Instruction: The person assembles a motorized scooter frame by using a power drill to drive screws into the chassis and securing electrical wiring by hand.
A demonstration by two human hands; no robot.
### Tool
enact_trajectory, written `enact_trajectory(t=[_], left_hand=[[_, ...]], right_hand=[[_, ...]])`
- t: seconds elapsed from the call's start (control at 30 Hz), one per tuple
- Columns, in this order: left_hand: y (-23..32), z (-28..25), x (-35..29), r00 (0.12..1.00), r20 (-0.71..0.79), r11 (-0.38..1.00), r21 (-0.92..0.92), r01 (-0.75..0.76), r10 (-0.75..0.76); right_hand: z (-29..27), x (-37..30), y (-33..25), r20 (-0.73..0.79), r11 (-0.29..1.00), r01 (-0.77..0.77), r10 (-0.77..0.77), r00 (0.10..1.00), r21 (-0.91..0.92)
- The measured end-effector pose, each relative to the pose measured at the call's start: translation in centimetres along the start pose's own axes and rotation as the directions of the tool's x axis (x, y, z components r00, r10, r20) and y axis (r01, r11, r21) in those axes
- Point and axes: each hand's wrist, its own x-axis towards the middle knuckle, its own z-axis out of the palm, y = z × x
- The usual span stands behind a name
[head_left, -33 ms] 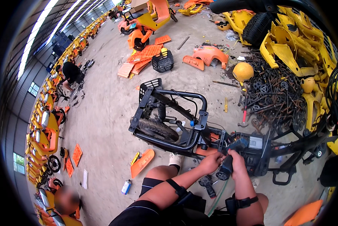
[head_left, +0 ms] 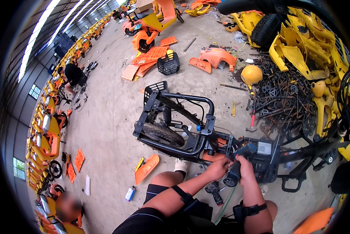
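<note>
My right hand (head_left: 245, 167) is closed around a dark power tool (head_left: 232, 176) with a thick cylindrical body; its working end is lost among the frame parts. Close against it, my left hand (head_left: 219, 169) has its fingers curled and pinched together; what lies in them is hidden. Both hands are over the middle of a stripped black scooter frame (head_left: 206, 137) lying on its side, with its rear wheel (head_left: 165, 134) to the left. A black cordless drill (head_left: 214, 193) rests on the floor just below my hands.
Beyond the frame lie a heap of rusty metal parts (head_left: 286, 99), a red-handled hammer (head_left: 253, 120) and yellow body panels (head_left: 290, 52). An orange panel (head_left: 147, 169) and a spray can (head_left: 130, 193) are on the floor at left. One person (head_left: 71, 74) crouches farther off.
</note>
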Motion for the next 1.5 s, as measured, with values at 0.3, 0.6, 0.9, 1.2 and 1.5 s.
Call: enact_trajectory(t=[0.3, 0.6, 0.9, 1.2, 1.5], left_hand=[[0.7, -0.5, 0.0, 0.998, 0.000, 0.993, 0.100, -0.062, 0.062], [-1.4, 1.0, 0.9, 1.000, -0.012, 1.000, -0.021, -0.016, 0.016], [-1.7, 1.2, 1.4, 0.992, 0.043, 0.992, -0.054, 0.118, -0.116], [-2.3, 0.9, 1.7, 0.989, 0.074, 0.981, -0.137, 0.138, -0.129], [-3.2, 1.7, 1.9, 0.983, 0.006, 0.884, -0.437, 0.168, -0.184]], right_hand=[[-0.3, 0.6, 0.0, 0.054, 0.998, -0.017, 0.014, 0.998, 0.056], [-0.5, 0.6, -0.5, 0.040, 1.000, -0.022, 0.021, 0.999, 0.017], [-0.2, 0.5, -0.6, 0.007, 1.000, -0.019, 0.019, 1.000, -0.017], [0.2, 0.2, -0.7, 0.009, 0.999, -0.015, 0.016, 1.000, -0.042], [-0.1, 0.6, -0.4, 0.006, 1.000, 0.000, 0.000, 1.000, -0.004]])
